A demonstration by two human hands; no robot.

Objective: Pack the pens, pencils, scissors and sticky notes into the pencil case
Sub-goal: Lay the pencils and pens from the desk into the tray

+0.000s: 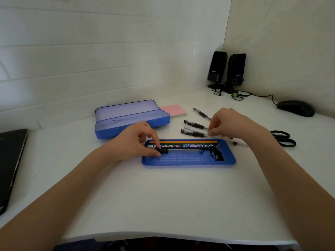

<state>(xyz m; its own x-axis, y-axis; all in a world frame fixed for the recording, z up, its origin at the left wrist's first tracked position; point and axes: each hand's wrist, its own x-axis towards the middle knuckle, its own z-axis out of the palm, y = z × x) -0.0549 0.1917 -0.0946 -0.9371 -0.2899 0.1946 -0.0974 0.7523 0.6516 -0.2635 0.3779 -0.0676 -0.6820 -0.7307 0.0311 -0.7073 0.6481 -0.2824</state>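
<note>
Head view: speakers (226,71) carry small, unreadable white logos.

Left hand (137,142): palm down, forefinger and thumb pinching. Right hand (230,124): raised, fingertips drawn together, pinching.

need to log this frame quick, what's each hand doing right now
Left hand: pinching a black pen in the blue tray.
Right hand: fingers curled, pinching the end of a clear pen on the table.
</note>
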